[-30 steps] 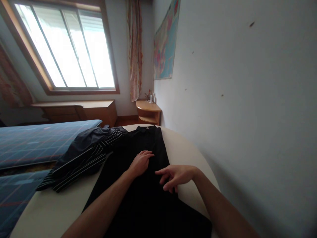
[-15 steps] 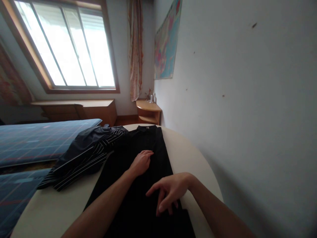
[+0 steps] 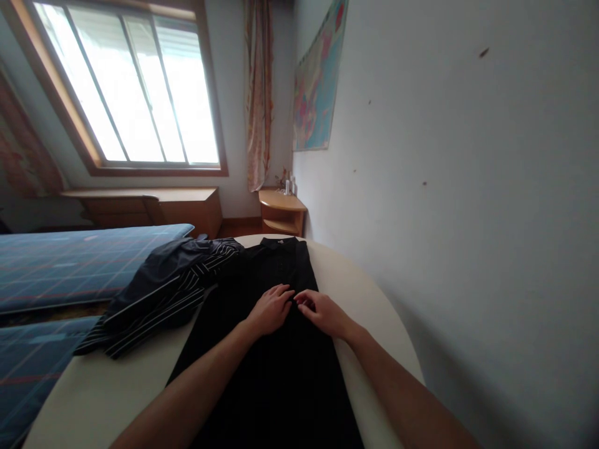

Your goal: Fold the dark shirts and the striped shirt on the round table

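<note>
A black garment (image 3: 276, 386) with a collar at its far end lies stretched out over a pale round table (image 3: 374, 299). On its middle rests my left hand (image 3: 271, 310), palm down with the fingers spread a little and nothing held. Just to the right, my right hand (image 3: 322, 312) is over the garment's right part, its fingers curled toward the thumb; whether a bit of cloth is between them is too small to tell. The fingertips of both hands are close together.
A dark garment with white stripes (image 3: 159, 287) lies bunched at the table's left. Beyond it are blue checked mattresses (image 3: 93, 262). A white wall (image 3: 468, 249) runs along the right. A small wooden corner shelf (image 3: 281, 201) stands past the table's far edge.
My right hand has moved forward and slightly left from above the near part of the black garment, and its hanging fingers have curled in. My left hand has hardly moved.
</note>
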Demonstrator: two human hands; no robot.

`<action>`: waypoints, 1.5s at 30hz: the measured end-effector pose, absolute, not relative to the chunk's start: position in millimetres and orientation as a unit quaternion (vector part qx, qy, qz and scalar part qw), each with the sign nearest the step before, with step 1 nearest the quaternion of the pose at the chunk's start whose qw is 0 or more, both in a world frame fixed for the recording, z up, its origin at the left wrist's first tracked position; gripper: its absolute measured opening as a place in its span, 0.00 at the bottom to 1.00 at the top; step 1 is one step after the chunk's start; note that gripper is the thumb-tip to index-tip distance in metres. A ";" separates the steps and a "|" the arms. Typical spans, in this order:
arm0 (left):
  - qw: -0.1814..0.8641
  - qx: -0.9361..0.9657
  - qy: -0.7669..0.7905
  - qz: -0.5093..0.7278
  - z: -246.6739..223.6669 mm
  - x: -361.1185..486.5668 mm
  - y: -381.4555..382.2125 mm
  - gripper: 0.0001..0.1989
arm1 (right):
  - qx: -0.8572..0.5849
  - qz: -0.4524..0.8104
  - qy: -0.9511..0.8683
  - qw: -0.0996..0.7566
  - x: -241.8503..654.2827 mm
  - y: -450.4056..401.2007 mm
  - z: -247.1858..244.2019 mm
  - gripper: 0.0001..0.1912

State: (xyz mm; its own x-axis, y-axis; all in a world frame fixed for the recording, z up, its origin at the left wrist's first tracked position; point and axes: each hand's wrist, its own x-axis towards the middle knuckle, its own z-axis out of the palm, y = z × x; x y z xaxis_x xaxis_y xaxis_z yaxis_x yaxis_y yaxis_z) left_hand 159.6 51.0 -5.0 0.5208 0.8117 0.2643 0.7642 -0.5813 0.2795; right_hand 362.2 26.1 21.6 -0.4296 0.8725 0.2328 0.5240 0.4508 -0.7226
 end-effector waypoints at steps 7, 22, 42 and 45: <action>0.107 0.906 0.399 0.098 12.9 141.6 -14.7 0.24 | -0.490 0.195 -0.810 0.257 359.1 55.4 14.0 0.16; 0.145 0.969 0.167 0.107 28.7 125.1 -70.7 0.14 | -0.567 -0.048 -0.822 0.011 310.4 104.7 37.7 0.20; 0.202 0.966 0.113 0.111 28.7 136.7 -78.9 0.09 | -0.615 -0.040 -0.777 0.124 303.8 109.5 18.5 0.17; 0.223 0.963 0.106 0.106 26.7 135.5 -76.6 0.09 | -0.615 -0.040 -0.772 0.152 304.0 112.1 17.3 0.16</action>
State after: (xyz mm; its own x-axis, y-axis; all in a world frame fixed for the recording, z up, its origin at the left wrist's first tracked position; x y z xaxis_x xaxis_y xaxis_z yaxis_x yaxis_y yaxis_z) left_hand 135.5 -76.6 26.7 0.9550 0.2512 0.1579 0.1561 -0.8779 0.4527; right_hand 304.0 112.1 17.3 -0.1964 0.9388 0.2830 0.9628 0.2392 -0.1255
